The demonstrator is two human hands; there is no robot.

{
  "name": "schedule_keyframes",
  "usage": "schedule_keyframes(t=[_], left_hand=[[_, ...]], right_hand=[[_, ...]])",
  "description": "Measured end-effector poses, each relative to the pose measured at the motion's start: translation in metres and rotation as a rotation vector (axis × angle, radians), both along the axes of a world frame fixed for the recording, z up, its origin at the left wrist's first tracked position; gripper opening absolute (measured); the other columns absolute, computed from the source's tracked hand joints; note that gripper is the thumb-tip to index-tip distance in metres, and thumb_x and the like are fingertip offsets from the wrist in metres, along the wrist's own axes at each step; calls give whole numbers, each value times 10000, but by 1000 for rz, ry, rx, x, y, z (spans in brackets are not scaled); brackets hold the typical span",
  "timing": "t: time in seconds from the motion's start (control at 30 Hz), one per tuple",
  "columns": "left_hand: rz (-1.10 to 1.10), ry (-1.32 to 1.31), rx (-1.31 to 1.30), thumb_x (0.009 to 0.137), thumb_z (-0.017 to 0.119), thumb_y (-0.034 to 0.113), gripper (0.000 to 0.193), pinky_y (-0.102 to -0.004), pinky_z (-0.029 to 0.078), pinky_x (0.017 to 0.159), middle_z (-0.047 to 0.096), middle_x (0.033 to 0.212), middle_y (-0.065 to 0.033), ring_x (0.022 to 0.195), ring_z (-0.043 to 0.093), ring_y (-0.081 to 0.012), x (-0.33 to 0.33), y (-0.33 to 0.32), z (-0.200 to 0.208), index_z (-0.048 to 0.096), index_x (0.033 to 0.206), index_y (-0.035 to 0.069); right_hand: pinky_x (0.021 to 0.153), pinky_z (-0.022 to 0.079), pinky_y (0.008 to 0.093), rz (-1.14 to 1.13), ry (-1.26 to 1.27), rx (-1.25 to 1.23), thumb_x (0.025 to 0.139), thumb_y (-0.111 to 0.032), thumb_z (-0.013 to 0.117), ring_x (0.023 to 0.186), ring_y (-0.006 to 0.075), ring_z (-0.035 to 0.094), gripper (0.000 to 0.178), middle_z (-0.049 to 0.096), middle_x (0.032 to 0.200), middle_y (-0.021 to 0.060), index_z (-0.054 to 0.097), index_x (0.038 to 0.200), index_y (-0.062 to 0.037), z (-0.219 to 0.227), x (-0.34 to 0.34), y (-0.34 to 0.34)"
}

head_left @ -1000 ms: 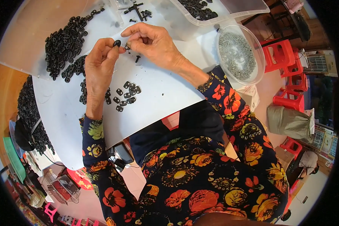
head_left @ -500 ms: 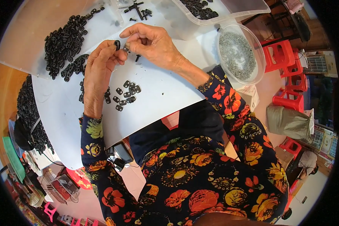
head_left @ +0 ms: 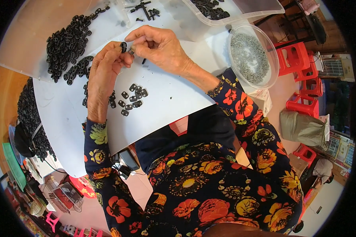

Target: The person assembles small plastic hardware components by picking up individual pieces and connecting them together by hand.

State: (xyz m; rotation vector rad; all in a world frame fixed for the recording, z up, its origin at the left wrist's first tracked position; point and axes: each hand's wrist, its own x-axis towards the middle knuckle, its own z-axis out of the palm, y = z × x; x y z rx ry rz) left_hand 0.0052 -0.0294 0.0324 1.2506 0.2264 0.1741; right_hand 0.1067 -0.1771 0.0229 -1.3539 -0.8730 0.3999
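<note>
Above the white table [head_left: 162, 102], my left hand [head_left: 103, 67] pinches a small black oval plastic piece, like a cord lock body [head_left: 124, 47], between thumb and fingers. Close beside it, my right hand [head_left: 164, 49] is closed in a pinch; what sits at its fingertips is small and greyish, too small to name. The fingertips of both hands nearly meet. Below them lies a loose group of small black two-hole cord locks [head_left: 137, 94]. More black pieces lie partly hidden behind my left wrist.
A heap of black oval pieces [head_left: 67, 45] fills the back left, in a clear tray. Black plungers and a branching sprue [head_left: 147, 11] lie at the back. A round clear tub [head_left: 273, 69] at the right holds many small metal springs [head_left: 237, 47]. Red stools [head_left: 290, 59] stand beyond.
Both hands hold nearly the same place, with only a slight shift of the fingers. The black oval piece stays in my left hand.
</note>
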Motion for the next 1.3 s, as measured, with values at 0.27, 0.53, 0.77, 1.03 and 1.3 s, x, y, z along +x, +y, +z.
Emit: schedule_keyframes(t=[0.27, 0.53, 0.77, 1.03, 1.3], left_hand=[[22, 62, 239, 943, 466, 190, 205, -234, 398, 692, 563, 724, -17, 707, 492, -101, -1, -2, 8, 569, 895, 19], [42, 14, 265, 972, 442, 253, 281, -221, 396, 691, 571, 711, -21, 703, 482, -85, -3, -9, 11, 576, 901, 15], [92, -49, 381, 994, 404, 278, 327, -226, 400, 670, 554, 685, -13, 664, 479, -83, 0, -20, 1, 566, 885, 15], [130, -43, 333, 993, 404, 258, 315, -207, 353, 585, 499, 662, 11, 621, 438, -64, -1, -15, -8, 569, 867, 22], [85, -26, 409, 985, 435, 238, 306, -197, 350, 574, 506, 677, 24, 614, 431, -57, -1, -15, -3, 592, 855, 10]], right_hand=[[580, 457, 194, 12, 35, 37, 805, -12, 590, 622, 24, 531, 197, 634, 702, 0, 622, 998, 12, 2, -4, -2], [557, 440, 177, -36, 51, 47, 821, 4, 576, 626, 10, 523, 188, 629, 695, 1, 610, 1004, 25, 2, -8, 1], [535, 438, 179, -17, 70, 57, 824, 22, 568, 601, 20, 532, 202, 632, 710, 17, 588, 1024, 35, 3, -7, -1], [622, 462, 209, 96, 74, 32, 799, -37, 690, 684, 47, 549, 273, 614, 754, -11, 606, 1057, -12, 4, -10, 0], [577, 494, 231, -15, -276, -53, 717, -59, 735, 595, 84, 591, 255, 631, 674, 61, 600, 925, 3, 10, -3, -5]])
